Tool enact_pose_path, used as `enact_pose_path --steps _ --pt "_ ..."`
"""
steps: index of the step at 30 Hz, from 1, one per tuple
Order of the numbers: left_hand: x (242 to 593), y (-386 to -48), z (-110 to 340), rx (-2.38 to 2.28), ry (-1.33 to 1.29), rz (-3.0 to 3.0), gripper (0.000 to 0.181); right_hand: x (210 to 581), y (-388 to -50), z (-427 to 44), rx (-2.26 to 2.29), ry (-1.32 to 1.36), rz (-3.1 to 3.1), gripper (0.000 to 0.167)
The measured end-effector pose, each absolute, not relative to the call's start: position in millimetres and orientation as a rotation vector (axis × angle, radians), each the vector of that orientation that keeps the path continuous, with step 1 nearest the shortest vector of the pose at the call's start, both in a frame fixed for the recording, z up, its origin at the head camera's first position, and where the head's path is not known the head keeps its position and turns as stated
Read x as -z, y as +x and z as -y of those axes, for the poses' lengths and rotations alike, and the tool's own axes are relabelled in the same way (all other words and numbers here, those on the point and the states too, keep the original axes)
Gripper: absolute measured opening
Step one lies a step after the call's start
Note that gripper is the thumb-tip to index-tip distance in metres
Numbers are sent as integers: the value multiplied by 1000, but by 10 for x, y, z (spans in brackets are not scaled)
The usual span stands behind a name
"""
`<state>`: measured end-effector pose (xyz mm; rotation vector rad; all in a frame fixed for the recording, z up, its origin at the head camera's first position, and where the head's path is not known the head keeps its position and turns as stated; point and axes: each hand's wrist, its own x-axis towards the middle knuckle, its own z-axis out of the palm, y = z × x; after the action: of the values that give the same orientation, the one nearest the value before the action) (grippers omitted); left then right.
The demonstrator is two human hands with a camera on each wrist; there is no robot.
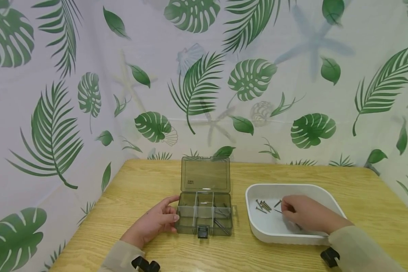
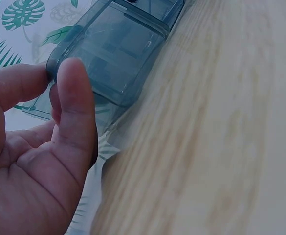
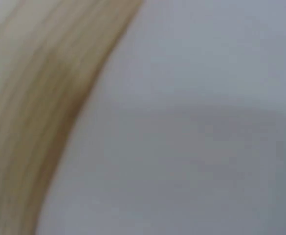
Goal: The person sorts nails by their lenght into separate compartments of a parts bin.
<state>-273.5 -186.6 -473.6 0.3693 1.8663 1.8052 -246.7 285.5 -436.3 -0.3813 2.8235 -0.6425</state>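
A smoky clear compartment box [image 1: 204, 223] stands on the table with its lid [image 1: 205, 174] raised at the back. Several screws [image 1: 221, 226] lie in its right-hand compartments. My left hand [image 1: 156, 219] holds the box by its left side, with thumb and index finger at a corner in the left wrist view. To the right, my right hand [image 1: 306, 213] reaches down into a white tray [image 1: 258, 232], fingers curled. Several loose screws [image 1: 264, 206] lie left of it, one beside its fingertips. Whether the fingertips pinch a screw is hidden.
The wooden table [image 1: 149, 177] runs back to a leaf-patterned cloth [image 1: 204, 94], which also hangs at the sides. A latch [image 1: 203, 231] sits on the box's front. The right wrist view is blurred, showing mostly white tray wall [image 3: 182, 147].
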Motion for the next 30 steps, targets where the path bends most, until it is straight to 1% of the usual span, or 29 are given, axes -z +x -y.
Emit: enact_pose_path --steps 8,14,21,30 --pt "4703 -2704 1851 -1802 375 -1864 73 4263 -2478 -2663 729 -477 -2894 14" --pt "4718 -2720 1854 -1807 354 -1858 72 4194 -2483 -2484 823 -590 -2921 9" --pt "4722 -2717 1867 -1795 376 -1862 72 4150 -2496 -2237 875 -662 -2927 23" --pt "4712 -2707 1866 -1808 385 -1859 72 4007 -2533 -1819 919 -658 -2917 24"
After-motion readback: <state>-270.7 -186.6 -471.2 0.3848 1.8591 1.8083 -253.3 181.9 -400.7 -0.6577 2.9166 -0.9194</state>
